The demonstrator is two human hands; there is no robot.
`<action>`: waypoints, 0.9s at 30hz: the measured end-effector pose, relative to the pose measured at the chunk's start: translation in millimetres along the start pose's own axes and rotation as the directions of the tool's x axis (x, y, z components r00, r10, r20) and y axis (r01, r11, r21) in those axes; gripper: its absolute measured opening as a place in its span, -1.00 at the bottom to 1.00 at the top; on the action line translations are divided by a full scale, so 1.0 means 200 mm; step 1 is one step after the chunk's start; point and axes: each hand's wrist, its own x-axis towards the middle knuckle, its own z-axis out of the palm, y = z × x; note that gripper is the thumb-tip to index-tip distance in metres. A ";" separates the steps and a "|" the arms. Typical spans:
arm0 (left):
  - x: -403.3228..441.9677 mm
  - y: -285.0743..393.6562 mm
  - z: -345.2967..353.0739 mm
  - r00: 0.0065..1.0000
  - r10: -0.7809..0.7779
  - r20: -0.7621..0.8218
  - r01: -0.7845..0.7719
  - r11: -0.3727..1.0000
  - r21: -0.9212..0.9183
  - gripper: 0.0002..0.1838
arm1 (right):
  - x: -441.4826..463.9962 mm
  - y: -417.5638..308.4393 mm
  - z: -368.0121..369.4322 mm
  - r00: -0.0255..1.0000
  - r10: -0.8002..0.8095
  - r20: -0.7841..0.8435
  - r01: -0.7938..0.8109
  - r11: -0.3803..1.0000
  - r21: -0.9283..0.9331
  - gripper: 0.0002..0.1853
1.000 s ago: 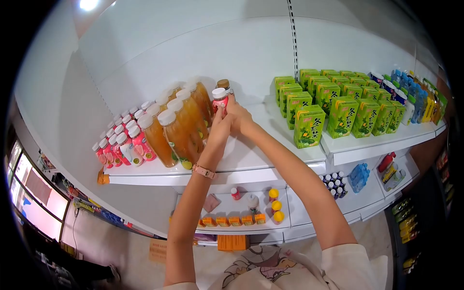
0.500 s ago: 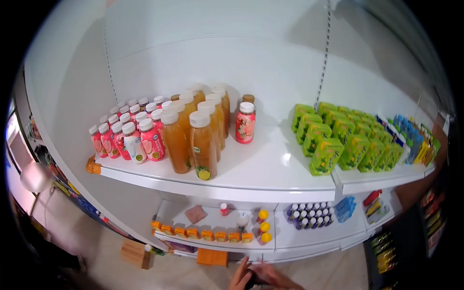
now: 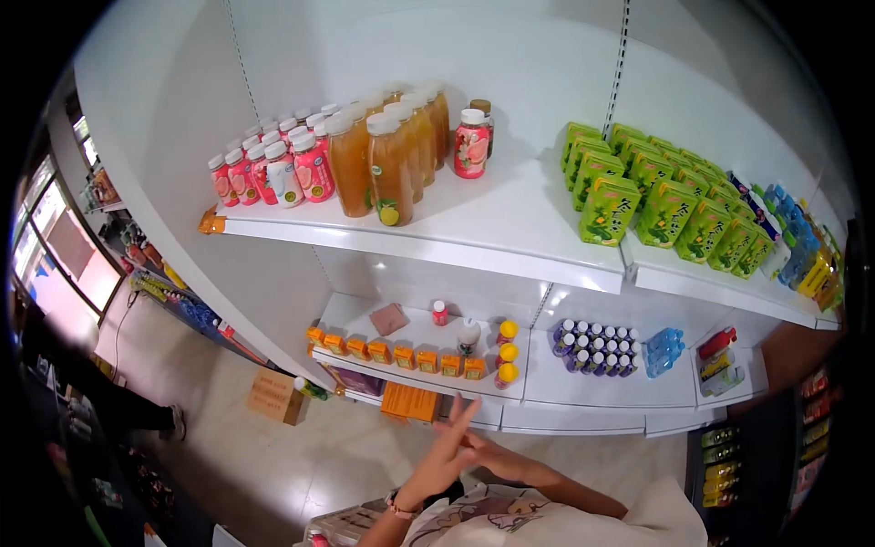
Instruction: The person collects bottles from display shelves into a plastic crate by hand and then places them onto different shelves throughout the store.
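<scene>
My left hand is raised low in the middle of the view, in front of the shelves, its fingers stretched upward. A bracelet circles that wrist. My right hand meets it from the right, partly behind the left fingers. The two hands touch or overlap, and nothing shows held in either. Beyond them stands the lower shelf, with an orange box under its left part. Small orange cartons line the shelf's front edge, beside several yellow-capped bottles.
Tall amber drink bottles, pink bottles and green cartons stand on the upper shelf. A cardboard box sits on the floor at left. A basket is below my hands; a person's leg shows at left.
My view has tipped downward, so the shelves sit higher in the picture. My hands and forearms show more fully, and the basket has come into view.
</scene>
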 end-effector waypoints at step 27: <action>-0.85 -0.19 1.70 0.973 0.071 0.221 -0.216 0.627 0.748 -0.46 | -1.47 1.02 0.03 0.763 0.107 0.637 0.071 0.966 -0.247 -0.66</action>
